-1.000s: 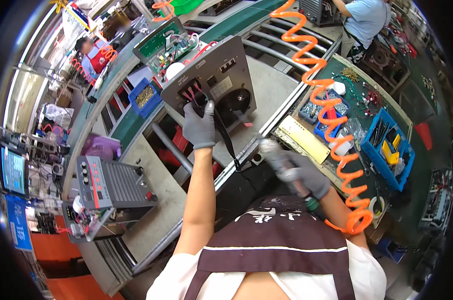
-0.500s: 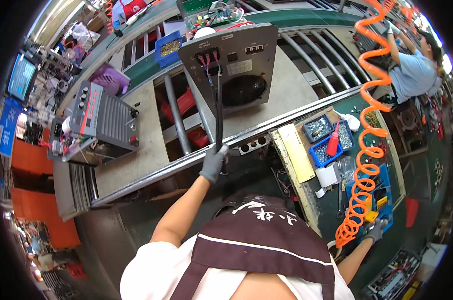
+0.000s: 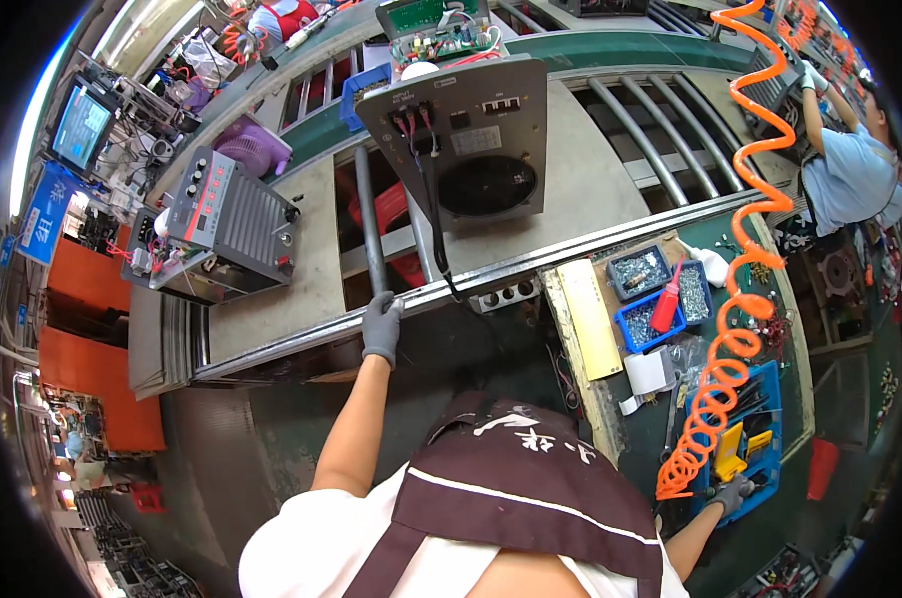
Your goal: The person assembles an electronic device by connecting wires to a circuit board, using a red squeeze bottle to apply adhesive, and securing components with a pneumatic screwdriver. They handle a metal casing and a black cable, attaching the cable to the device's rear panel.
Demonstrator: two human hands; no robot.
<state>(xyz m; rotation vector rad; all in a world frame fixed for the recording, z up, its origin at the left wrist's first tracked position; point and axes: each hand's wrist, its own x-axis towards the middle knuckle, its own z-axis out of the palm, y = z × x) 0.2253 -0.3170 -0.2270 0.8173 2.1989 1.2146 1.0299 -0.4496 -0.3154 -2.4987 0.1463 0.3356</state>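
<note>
My left hand [image 3: 381, 327], in a grey glove, is at the metal front rail [image 3: 321, 339] of the conveyor, its fingers pointing up and apart. It holds no cable. A black power cable [image 3: 435, 224] hangs from the rear panel of an upright grey machine [image 3: 471, 130] and droops over the rail, to the right of that hand. My gloved right hand [image 3: 734, 492] reaches into the near end of a blue bin [image 3: 767, 468], beside a yellow plastic piece [image 3: 730, 453]. Its fingers are curled, and whatever they hold cannot be made out.
A second grey machine [image 3: 227, 224] stands at left on the conveyor. Blue trays of screws [image 3: 642, 269], a red bottle [image 3: 667, 299] and a yellow strip [image 3: 589, 319] lie on the side bench. A coiled orange hose [image 3: 735, 344] hangs over it. A co-worker [image 3: 849, 179] works at far right.
My left hand has let go of the black cable and moved left to the rail; the cable now hangs loose. My right hand has moved lower, over the blue bin's near end. The view has shifted slightly.
</note>
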